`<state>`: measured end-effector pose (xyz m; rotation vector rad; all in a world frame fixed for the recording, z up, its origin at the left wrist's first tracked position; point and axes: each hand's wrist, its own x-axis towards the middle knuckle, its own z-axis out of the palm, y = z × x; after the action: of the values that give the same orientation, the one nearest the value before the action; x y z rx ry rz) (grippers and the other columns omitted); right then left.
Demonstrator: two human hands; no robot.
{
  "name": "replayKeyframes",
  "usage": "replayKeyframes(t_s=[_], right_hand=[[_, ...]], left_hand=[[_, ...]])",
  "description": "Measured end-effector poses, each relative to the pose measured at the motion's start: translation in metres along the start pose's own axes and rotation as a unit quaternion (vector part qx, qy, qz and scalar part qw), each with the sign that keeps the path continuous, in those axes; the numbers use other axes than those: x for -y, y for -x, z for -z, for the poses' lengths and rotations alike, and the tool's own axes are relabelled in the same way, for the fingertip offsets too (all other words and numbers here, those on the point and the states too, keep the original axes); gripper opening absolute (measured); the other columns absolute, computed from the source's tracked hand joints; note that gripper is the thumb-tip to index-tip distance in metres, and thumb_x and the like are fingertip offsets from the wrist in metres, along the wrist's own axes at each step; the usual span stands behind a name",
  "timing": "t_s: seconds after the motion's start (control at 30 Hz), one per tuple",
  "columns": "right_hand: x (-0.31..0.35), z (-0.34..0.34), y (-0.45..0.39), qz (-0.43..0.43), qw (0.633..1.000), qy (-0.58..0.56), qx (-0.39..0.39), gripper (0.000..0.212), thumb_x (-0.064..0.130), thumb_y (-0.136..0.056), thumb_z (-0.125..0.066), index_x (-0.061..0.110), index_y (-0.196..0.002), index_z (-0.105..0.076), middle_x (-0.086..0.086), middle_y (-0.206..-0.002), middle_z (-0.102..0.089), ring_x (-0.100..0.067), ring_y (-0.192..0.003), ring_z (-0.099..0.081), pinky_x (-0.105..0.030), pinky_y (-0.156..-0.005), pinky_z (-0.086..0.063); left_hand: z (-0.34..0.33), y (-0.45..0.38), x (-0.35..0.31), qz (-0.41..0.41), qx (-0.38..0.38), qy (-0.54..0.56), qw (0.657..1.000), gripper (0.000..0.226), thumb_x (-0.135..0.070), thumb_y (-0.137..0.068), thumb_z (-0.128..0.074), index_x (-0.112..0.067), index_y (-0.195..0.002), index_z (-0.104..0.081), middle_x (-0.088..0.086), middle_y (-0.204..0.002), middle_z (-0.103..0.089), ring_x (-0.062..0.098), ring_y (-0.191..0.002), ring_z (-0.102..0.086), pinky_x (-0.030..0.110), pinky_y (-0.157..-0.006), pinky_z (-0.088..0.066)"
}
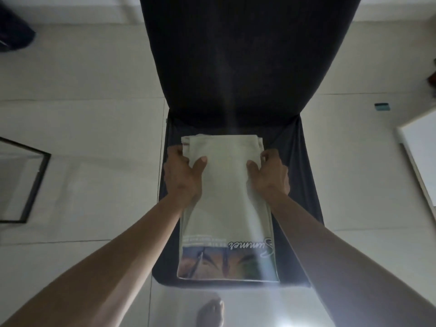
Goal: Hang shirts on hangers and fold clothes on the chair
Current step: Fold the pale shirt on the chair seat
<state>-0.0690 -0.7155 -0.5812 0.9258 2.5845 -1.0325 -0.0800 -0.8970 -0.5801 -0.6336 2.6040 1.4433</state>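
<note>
The left hand [181, 175] grips the left edge of the folded pale shirt [224, 204], thumb on top and fingers tucked under; the right hand [269, 175] holds the opposite edge likewise, probably so the far end can be lifted for another fold. The shirt lies lengthwise on the seat of the dark chair [304, 208], its print nearest the person. Pale floor tiles [94, 114] surround it, with a black-framed panel [21, 180] at left.

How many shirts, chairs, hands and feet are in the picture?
Shirts: 1, a pale printed shirt
Chairs: 1, a dark chair
Hands: 2, left hand and right hand, both gripping the shirt
Feet: 1, a bare foot
Total: 5
</note>
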Motion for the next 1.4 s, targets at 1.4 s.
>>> replayKeyframes(t_s=[1.4], right_hand=[[-0.104, 0.001, 0.192, -0.014, 0.906, -0.374, 0.199, 0.021, 0.004, -0.094, -0.058, 0.019, -0.094, -0.073, -0.01, -0.089, -0.074, -0.024, -0.079, -0.063, -0.046, -0.071, -0.053]], left_hand=[[-0.04, 0.159, -0.052, -0.054, 0.136, -0.376, 0.915, 0.042, -0.036, -0.092, -0.062, -0.013, -0.125, -0.051, 0.009, -0.126, -0.058, 0.034, -0.114, -0.058, 0.041, -0.091, -0.048]])
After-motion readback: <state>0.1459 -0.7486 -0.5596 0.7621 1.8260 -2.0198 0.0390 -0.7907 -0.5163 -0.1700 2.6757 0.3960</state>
